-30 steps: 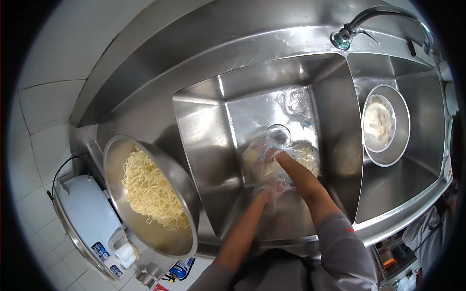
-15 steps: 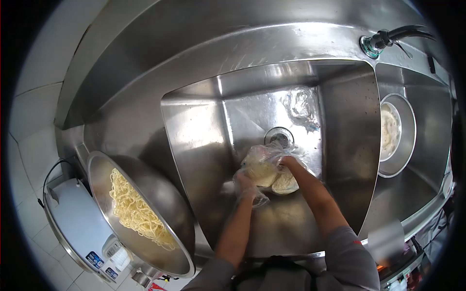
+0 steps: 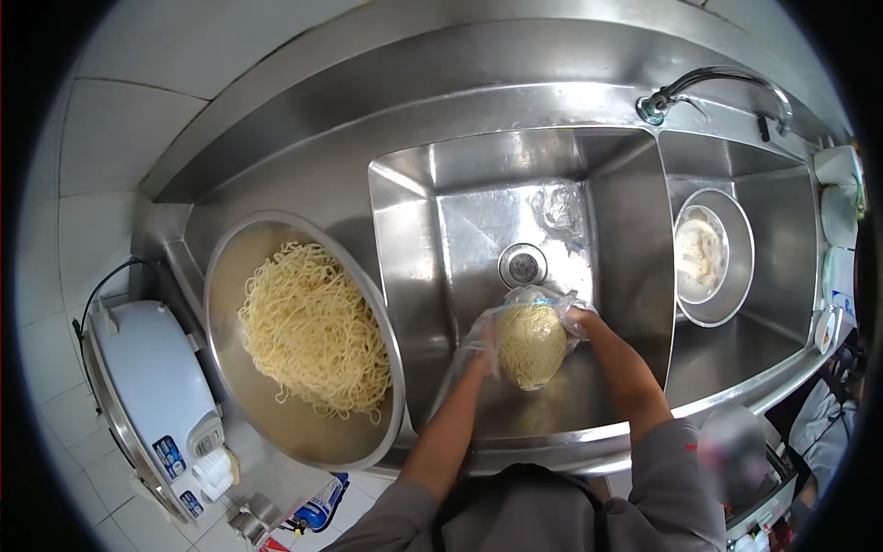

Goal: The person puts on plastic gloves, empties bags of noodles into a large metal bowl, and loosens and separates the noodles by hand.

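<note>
A clear plastic bag of noodles hangs over the near part of the large sink, rounded and full at the bottom. My left hand, covered in clear plastic, is closed on the bag's left side. At the upper right of the bag, my right hand grips the gathered plastic, its fingers partly hidden by the film. Left of the sink stands a big steel bowl with a heap of loose pale noodles.
A drain lies in the sink floor. The smaller right sink holds a steel bowl with a white colander inside. Behind it rises a faucet. A pale blue-grey appliance stands at far left. Another person's sleeve shows at right.
The bag has come up and nearer to me, rounder and with its noodles plainly visible. Both hands moved with it. My view has shifted, showing more of the large noodle bowl.
</note>
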`<action>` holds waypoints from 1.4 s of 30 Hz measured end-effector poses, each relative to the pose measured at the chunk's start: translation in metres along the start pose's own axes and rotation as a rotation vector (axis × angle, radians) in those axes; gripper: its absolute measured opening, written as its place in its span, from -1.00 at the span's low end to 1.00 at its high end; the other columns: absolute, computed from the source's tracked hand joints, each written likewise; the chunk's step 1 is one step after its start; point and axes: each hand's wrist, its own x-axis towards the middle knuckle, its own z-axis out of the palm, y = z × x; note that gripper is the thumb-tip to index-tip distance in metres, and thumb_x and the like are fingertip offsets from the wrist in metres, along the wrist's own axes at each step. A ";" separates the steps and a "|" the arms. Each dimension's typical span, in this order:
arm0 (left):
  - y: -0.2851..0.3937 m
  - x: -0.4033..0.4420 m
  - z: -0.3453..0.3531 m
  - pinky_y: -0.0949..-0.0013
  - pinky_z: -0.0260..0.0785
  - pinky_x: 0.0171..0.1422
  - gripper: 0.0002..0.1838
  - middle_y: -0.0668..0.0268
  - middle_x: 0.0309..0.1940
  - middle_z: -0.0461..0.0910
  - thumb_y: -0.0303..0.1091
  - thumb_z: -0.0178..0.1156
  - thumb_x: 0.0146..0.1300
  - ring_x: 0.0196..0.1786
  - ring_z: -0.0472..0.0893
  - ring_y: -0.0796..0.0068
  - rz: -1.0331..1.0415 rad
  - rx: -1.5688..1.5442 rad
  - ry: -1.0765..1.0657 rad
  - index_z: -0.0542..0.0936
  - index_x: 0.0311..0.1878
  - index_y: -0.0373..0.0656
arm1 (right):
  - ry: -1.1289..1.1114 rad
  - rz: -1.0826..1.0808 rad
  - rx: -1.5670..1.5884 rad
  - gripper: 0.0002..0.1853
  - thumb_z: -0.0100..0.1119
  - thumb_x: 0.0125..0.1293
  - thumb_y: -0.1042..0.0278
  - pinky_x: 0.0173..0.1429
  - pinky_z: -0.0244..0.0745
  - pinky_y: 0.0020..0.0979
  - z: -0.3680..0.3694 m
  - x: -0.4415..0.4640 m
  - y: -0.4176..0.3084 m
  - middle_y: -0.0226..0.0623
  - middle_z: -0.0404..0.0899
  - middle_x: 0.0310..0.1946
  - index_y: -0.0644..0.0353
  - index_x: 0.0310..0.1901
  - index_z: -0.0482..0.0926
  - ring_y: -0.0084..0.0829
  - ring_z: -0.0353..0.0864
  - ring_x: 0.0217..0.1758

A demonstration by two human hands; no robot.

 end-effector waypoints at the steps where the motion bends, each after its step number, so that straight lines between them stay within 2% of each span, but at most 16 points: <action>1: 0.010 -0.016 0.012 0.22 0.28 0.18 -0.25 0.26 0.11 0.41 0.30 -0.38 0.25 0.12 0.43 0.34 -0.166 -0.070 -0.032 0.29 0.22 -0.14 | -0.068 0.118 0.037 -0.43 -0.10 0.22 -0.17 -0.16 0.50 -0.20 -0.002 0.008 0.004 -0.18 0.50 -0.09 0.14 0.06 0.40 -0.23 0.52 -0.12; 5: 0.011 -0.033 0.032 0.12 0.23 0.23 -0.20 0.24 0.13 0.39 0.36 -0.41 0.20 0.16 0.40 0.28 -0.094 -0.233 -0.196 0.29 0.24 -0.10 | -0.216 -0.034 -0.056 -0.26 -0.24 0.20 -0.34 -0.01 0.41 0.16 0.048 -0.139 -0.068 -0.06 0.30 0.16 0.05 0.26 0.12 -0.05 0.31 0.20; 10: -0.004 -0.036 0.005 0.14 0.28 0.21 -0.26 0.27 0.08 0.45 0.29 -0.38 0.22 0.08 0.47 0.26 -0.044 -0.274 -0.316 0.36 0.18 -0.12 | 0.154 -0.353 -0.458 -0.19 -0.33 0.19 -0.41 0.32 0.07 -0.24 0.103 -0.222 -0.073 0.00 0.28 0.18 0.11 0.28 0.17 -0.14 0.24 0.25; 12: 0.009 -0.054 -0.002 0.13 0.29 0.20 -0.25 0.26 0.05 0.47 0.35 -0.30 0.18 0.03 0.51 0.25 -0.009 -0.221 -0.495 0.37 0.17 -0.08 | 0.373 -0.245 -0.487 -0.19 -0.26 0.23 -0.35 0.29 0.10 -0.39 0.117 -0.243 -0.071 -0.21 0.28 0.20 0.26 0.24 0.22 -0.37 0.27 0.22; 14: 0.025 -0.088 0.006 0.12 0.28 0.20 -0.28 0.29 0.03 0.49 0.33 -0.22 0.17 0.01 0.52 0.25 0.044 -0.249 -0.636 0.40 0.14 -0.06 | 0.239 -0.434 0.262 -0.14 -0.29 0.22 -0.37 0.32 0.06 -0.40 0.112 -0.212 -0.031 -0.20 0.25 0.23 0.33 0.25 0.17 -0.38 0.19 0.29; 17: 0.051 -0.122 0.033 0.14 0.29 0.18 -0.37 0.26 -0.02 0.52 0.22 -0.11 0.18 -0.01 0.52 0.27 -0.075 -0.154 -0.542 0.44 0.08 -0.13 | 0.323 -0.667 0.187 -0.14 -0.31 0.23 -0.38 0.30 0.08 -0.38 0.138 -0.233 -0.042 -0.20 0.26 0.21 0.33 0.25 0.17 -0.39 0.19 0.30; 19: 0.049 -0.116 0.033 0.18 0.27 0.20 -0.41 0.23 -0.01 0.51 0.14 -0.12 0.22 0.02 0.50 0.30 -0.072 -0.205 -0.514 0.42 0.09 -0.18 | 0.379 -0.762 0.157 -0.21 -0.24 0.25 -0.29 0.28 0.11 -0.37 0.146 -0.250 -0.050 -0.19 0.26 0.22 0.30 0.24 0.20 -0.38 0.20 0.29; 23: 0.054 -0.155 0.033 0.24 0.18 0.29 -0.40 0.24 0.24 0.26 0.01 -0.19 0.30 0.21 0.33 0.36 0.505 -0.172 -1.166 0.15 0.30 -0.16 | 0.725 -1.151 0.026 -0.38 -0.08 0.29 -0.03 0.18 0.22 -0.40 0.168 -0.342 -0.080 -0.16 0.39 0.06 0.31 0.21 0.22 -0.37 0.35 0.14; 27: 0.108 -0.288 0.076 0.25 0.14 0.31 -0.36 0.22 0.32 0.11 0.03 -0.21 0.31 0.23 0.29 0.32 0.386 -0.508 -1.355 0.05 0.35 -0.14 | 0.725 -1.045 0.047 -0.39 0.17 0.18 0.11 0.16 0.23 -0.35 0.198 -0.433 -0.116 -0.12 0.38 0.04 0.33 0.15 0.26 -0.30 0.38 0.09; 29: 0.128 -0.326 0.072 0.25 0.14 0.30 -0.36 0.20 0.30 0.13 0.03 -0.22 0.31 0.22 0.30 0.32 0.490 -0.499 -1.366 0.05 0.34 -0.15 | 0.767 -1.292 -0.210 -0.47 0.23 0.14 0.18 0.09 0.29 -0.38 0.216 -0.440 -0.132 -0.18 0.43 -0.07 0.27 0.07 0.33 -0.37 0.38 0.04; 31: 0.146 -0.355 0.055 0.25 0.15 0.30 -0.36 0.19 0.29 0.15 0.04 -0.22 0.32 0.21 0.31 0.32 0.606 -0.507 -1.356 0.05 0.34 -0.17 | 0.705 -1.330 -0.209 -0.62 0.22 0.14 0.25 -0.02 0.34 -0.32 0.243 -0.447 -0.154 -0.20 0.45 -0.19 0.24 -0.05 0.42 -0.32 0.43 -0.07; 34: 0.176 -0.377 0.026 0.24 0.22 0.24 -0.31 0.14 0.19 0.27 0.10 -0.18 0.27 0.16 0.34 0.29 1.015 -0.461 -1.071 0.08 0.33 -0.17 | 0.792 -1.903 -0.792 -0.73 0.17 0.13 0.36 -0.16 0.32 -0.24 0.281 -0.453 -0.192 -0.17 0.43 -0.28 0.24 -0.15 0.44 -0.21 0.41 -0.21; 36: 0.182 -0.388 0.000 0.23 0.25 0.21 -0.31 0.12 0.13 0.34 0.11 -0.17 0.25 0.13 0.36 0.28 1.242 -0.432 -0.854 0.11 0.31 -0.17 | 0.547 -2.057 -0.776 -0.84 0.11 0.08 0.46 -0.24 0.27 -0.19 0.314 -0.439 -0.203 -0.12 0.39 -0.37 0.23 -0.27 0.44 -0.13 0.35 -0.30; 37: 0.180 -0.392 -0.016 0.22 0.24 0.21 -0.32 0.12 0.11 0.35 0.10 -0.17 0.26 0.13 0.36 0.29 1.312 -0.430 -0.786 0.12 0.31 -0.18 | 0.325 -1.881 -0.678 -0.81 0.11 0.12 0.46 -0.17 0.31 -0.26 0.327 -0.436 -0.204 -0.12 0.45 -0.28 0.31 -0.22 0.46 -0.26 0.45 -0.21; 40: 0.177 -0.384 -0.066 0.31 0.24 0.18 -0.51 0.18 0.00 0.45 -0.06 -0.08 0.27 0.05 0.44 0.35 1.487 -0.202 -0.448 0.38 0.12 -0.24 | 0.385 -1.708 -0.769 -0.84 0.07 0.11 0.48 -0.25 0.33 -0.27 0.374 -0.425 -0.215 -0.16 0.45 -0.42 0.31 -0.25 0.47 -0.27 0.46 -0.35; 42: 0.171 -0.380 -0.109 0.36 0.25 0.16 -0.63 0.22 -0.05 0.48 -0.18 0.01 0.25 -0.01 0.47 0.38 1.520 0.187 -0.022 0.49 0.00 -0.24 | 0.409 -1.986 -0.701 -0.87 0.06 0.13 0.45 -0.33 0.34 -0.27 0.403 -0.411 -0.230 -0.16 0.45 -0.50 0.30 -0.29 0.47 -0.21 0.45 -0.45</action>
